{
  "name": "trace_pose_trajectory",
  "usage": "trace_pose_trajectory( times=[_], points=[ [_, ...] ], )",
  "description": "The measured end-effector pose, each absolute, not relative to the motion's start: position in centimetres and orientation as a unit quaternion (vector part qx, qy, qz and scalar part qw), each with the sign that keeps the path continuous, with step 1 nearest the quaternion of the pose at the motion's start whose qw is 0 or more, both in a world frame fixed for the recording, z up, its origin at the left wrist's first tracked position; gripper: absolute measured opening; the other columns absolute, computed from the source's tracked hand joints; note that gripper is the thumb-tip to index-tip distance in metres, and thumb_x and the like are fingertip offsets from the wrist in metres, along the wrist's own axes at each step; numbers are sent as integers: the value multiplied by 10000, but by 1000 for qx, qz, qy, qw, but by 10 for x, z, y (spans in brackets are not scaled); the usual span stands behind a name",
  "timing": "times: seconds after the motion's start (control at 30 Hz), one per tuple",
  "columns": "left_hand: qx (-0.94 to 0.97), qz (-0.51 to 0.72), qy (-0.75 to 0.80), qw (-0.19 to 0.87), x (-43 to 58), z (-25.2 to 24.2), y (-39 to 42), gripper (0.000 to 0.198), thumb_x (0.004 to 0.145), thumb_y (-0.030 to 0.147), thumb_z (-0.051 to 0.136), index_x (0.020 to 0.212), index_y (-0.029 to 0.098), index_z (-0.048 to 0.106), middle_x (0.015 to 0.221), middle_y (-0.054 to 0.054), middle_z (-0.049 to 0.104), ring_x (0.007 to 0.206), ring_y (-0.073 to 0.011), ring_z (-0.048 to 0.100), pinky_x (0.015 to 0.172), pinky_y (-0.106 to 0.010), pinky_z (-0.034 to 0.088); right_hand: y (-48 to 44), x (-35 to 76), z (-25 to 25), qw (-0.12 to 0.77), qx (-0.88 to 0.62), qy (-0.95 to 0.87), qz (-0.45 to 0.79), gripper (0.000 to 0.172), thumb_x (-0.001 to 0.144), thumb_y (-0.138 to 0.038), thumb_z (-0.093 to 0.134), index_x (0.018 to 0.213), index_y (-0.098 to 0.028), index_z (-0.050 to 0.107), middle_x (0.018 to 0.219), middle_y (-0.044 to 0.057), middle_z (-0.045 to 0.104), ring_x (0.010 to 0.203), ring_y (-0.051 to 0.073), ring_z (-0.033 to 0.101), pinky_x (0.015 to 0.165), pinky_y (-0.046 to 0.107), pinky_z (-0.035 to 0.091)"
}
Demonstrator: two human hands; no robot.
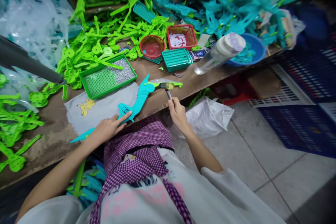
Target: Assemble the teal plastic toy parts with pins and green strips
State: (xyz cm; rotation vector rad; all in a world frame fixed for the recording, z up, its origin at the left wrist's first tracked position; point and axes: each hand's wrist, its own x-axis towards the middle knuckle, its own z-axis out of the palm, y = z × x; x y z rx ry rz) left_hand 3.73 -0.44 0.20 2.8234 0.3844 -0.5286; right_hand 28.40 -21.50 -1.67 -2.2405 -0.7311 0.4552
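A turquoise plastic piece, shaped like an animal's long neck and head, lies at the bench's near edge, partly on a grey cloth. My left hand holds its lower end, the index finger stretched across it; the hand hides part of the piece. From the head end a green plastic arm sticks out to the right. My right hand is closed around the handle of a small hammer. The hammer's head is over the green arm; whether they touch I cannot tell.
Behind the cloth sits a green tray of small metal parts. Red baskets, a teal box, a screwdriver, a bottle and a blue basin stand farther right. Green parts and turquoise parts are heaped behind.
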Motion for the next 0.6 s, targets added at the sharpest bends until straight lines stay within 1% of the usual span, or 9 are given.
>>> trace_pose_trajectory(
  times=[0.17, 0.27, 0.33, 0.47, 0.6],
  points=[
    [962, -209, 129, 116, 44, 7, 0, 537, 1011, 446, 334, 1541, 377, 282, 1022, -84, 684, 747, -228, 692, 687, -292, 509, -208, 288, -28, 245, -891, -325, 200, 368, 981, -475, 272, 993, -232, 549, 719, 50, 639, 711, 250, 638, 641, 290, 343],
    [960, -221, 125, 119, 45, 7, 1, 542, 1016, 448, 331, 1549, 381, 257, 1040, -79, 701, 786, -237, 703, 694, -291, 504, -205, 289, -24, 189, -898, -342, 201, 370, 1000, -458, 251, 1000, -229, 541, 735, 67, 668, 692, 252, 638, 626, 288, 304],
    [958, -232, 121, 118, 46, 6, 2, 551, 1021, 453, 319, 1559, 378, 225, 1055, -79, 706, 821, -249, 708, 705, -296, 502, -206, 289, -18, 165, -899, -353, 199, 367, 1006, -459, 255, 999, -228, 540, 742, 69, 681, 679, 248, 634, 623, 286, 289],
    [953, -253, 126, 111, 47, 7, 1, 568, 1026, 456, 306, 1572, 368, 175, 1124, -86, 698, 893, -271, 705, 735, -309, 497, -205, 289, -11, 155, -910, -344, 171, 395, 1024, -444, 212, 1050, -215, 533, 783, 70, 704, 698, 232, 644, 632, 273, 291],
    [949, -266, 134, 104, 50, 10, 1, 575, 1028, 463, 307, 1571, 397, 130, 1164, -77, 686, 920, -272, 702, 749, -312, 494, -198, 284, -10, 83, -915, -350, 183, 402, 1033, -437, 208, 1082, -203, 532, 851, 95, 735, 704, 235, 654, 627, 278, 278]
  ],
)
